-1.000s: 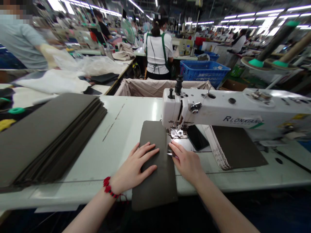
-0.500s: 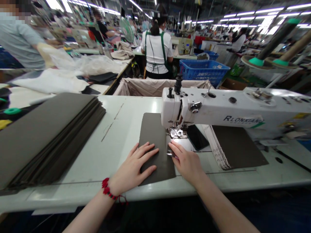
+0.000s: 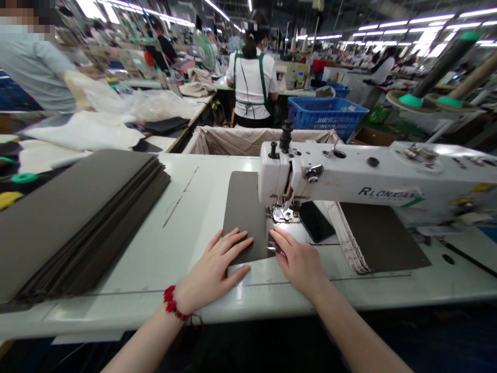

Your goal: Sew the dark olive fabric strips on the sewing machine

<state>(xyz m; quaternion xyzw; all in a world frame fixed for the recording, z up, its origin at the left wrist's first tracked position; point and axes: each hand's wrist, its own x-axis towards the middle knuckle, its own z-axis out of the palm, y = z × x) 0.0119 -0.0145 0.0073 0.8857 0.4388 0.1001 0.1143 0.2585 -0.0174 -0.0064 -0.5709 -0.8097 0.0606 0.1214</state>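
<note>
Factory sewing table [image 3: 196,207]: dark olive panel [image 3: 244,212] held down just beside a presser foot [image 3: 285,215].
Left hand [image 3: 212,269] lies open on the panel; right hand [image 3: 298,261] curls at its edge, pinching a small metal item [image 3: 274,249]. Rlonxiang sewing machine [image 3: 349,178] stands behind; stacked panels [image 3: 73,223] lie left, another stack [image 3: 378,235] right.

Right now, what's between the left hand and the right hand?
In the head view, the dark panel lies between the left hand and right hand, under the left fingers; a small metal tool shows at the right hand's fingertips.
</note>
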